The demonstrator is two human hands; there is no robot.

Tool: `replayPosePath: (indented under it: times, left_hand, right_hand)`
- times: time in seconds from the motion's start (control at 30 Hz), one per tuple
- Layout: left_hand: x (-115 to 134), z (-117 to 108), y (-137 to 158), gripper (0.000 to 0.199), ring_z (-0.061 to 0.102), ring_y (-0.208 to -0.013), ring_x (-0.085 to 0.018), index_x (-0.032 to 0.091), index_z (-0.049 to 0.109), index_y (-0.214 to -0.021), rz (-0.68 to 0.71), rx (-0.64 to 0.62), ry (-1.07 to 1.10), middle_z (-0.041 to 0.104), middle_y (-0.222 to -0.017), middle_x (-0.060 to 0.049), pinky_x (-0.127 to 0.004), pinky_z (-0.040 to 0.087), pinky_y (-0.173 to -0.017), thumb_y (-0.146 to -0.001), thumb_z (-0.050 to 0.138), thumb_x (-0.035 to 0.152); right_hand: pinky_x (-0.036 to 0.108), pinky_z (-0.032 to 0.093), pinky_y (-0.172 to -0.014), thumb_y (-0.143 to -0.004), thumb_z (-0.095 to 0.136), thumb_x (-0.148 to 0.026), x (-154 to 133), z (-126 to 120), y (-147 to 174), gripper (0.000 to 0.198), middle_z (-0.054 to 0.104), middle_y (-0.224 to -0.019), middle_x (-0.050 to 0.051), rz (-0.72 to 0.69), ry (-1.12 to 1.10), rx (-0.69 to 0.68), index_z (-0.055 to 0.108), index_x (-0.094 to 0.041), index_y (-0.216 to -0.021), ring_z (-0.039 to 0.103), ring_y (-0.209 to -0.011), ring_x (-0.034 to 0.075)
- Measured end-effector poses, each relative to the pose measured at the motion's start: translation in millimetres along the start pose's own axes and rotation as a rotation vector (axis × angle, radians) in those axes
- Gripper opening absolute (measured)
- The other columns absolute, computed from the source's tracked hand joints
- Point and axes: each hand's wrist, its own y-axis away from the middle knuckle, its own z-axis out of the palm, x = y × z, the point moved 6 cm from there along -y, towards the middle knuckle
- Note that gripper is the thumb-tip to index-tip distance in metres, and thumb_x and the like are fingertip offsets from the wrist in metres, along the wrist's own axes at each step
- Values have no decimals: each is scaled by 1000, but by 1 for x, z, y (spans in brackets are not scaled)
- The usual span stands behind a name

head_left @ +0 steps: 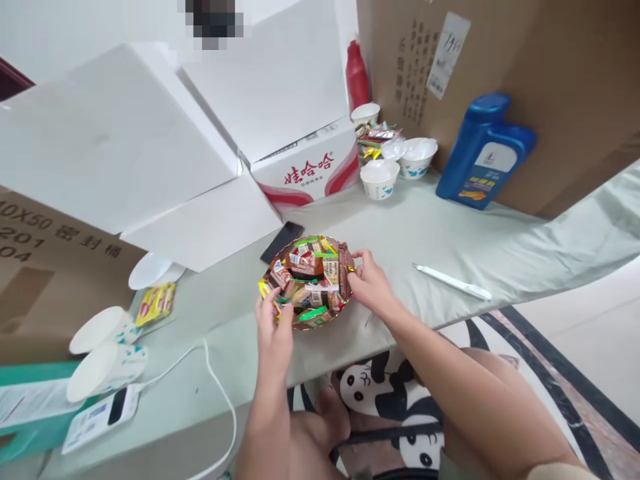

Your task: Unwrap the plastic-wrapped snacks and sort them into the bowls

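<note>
A round plate with a gold rim (331,323) is heaped with small wrapped snacks (305,267) in brown, green, yellow and red. At its front left side, my left hand (276,327) has its fingers apart and touching the edge of the heap, close to a yellow wrapper. My right hand (369,283) is closed at the plate's right side, thumb and fingers pinched on a brown wrapped packet (345,270) lying along the rim. Its fingertips are partly hidden.
Behind the plate lies a black phone (283,241). A white pen (453,283) is at right, a blue bottle (485,153) behind it. Paper bowls (380,179) stand at the back; more paper cups (107,370) and a white cable (220,380) are left. Cardboard boxes (310,167) line the back.
</note>
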Motion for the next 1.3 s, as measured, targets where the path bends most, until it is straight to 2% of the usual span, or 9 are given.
replayPosePath:
  times: [0.23,0.47,0.6,0.67,0.8,0.87,0.97,1.17,1.3]
  left_hand:
    - [59,102,-25,42,41,-145,-32,20,58,-125,180,-52,-188,43,-143,-16,-50,34,-122,-84,61,28]
    - [93,166,-57,37,38,-145,-31,21,58,-122,278,-91,-197,45,-137,-16,-52,37,-119,-85,60,24]
    - [108,183,-62,39,40,-144,-34,18,59,-126,284,-125,-221,43,-140,-19,-55,36,-118,-88,58,26]
    - [112,187,-62,40,41,-144,-35,19,61,-126,291,-148,-224,43,-141,-19,-55,36,-118,-88,58,27]
    - [110,184,-62,40,44,-141,-35,21,65,-126,324,-181,-177,45,-141,-17,-55,36,-119,-90,58,35]
    - [106,181,-62,43,46,-138,-34,23,66,-128,337,-230,-142,43,-142,-16,-55,35,-119,-89,60,37]
    - [100,179,-61,57,43,-139,-36,24,65,-134,355,-371,-133,38,-143,-15,-55,35,-119,-80,70,41]
    - [100,183,-55,99,30,-146,-41,30,51,-150,387,-598,-227,25,-150,-15,-58,31,-121,-60,89,50]
    - [102,190,-54,93,29,-148,-39,29,51,-150,367,-572,-268,23,-151,-16,-54,33,-120,-66,88,46]
  right_hand:
    - [33,35,-59,-76,46,-26,21,-84,-29,30,49,-55,-8,55,24,217,43,-30,-105,57,-63,28]
    - [39,47,-68,-84,52,-45,39,-121,-54,28,59,-69,-2,96,-78,396,48,-28,-106,63,-72,28]
    - [43,53,-84,-86,49,-37,17,-150,-53,25,61,-97,8,-89,42,642,53,-26,-109,62,-87,26]
    - [44,53,-88,-86,46,-28,-8,-165,-72,27,61,-104,10,-245,148,652,56,-27,-111,62,-97,27]
    - [47,48,-105,-82,45,-15,-57,-186,-161,44,60,-127,13,-454,466,557,61,-25,-122,57,-123,28]
    - [49,44,-109,-83,45,-13,-64,-183,-215,54,52,-145,16,-375,706,393,57,-19,-136,50,-136,31]
    - [47,47,-104,-91,42,-18,-60,-164,-263,48,60,-140,19,-294,931,80,59,-13,-136,57,-129,32]
    - [43,45,-102,-96,49,-47,-60,-133,-262,51,66,-137,18,-390,1040,-206,68,-13,-128,61,-126,35]
    - [51,40,-105,-89,58,-48,-65,-120,-268,51,69,-131,18,-437,1269,-268,68,-16,-128,60,-126,39]
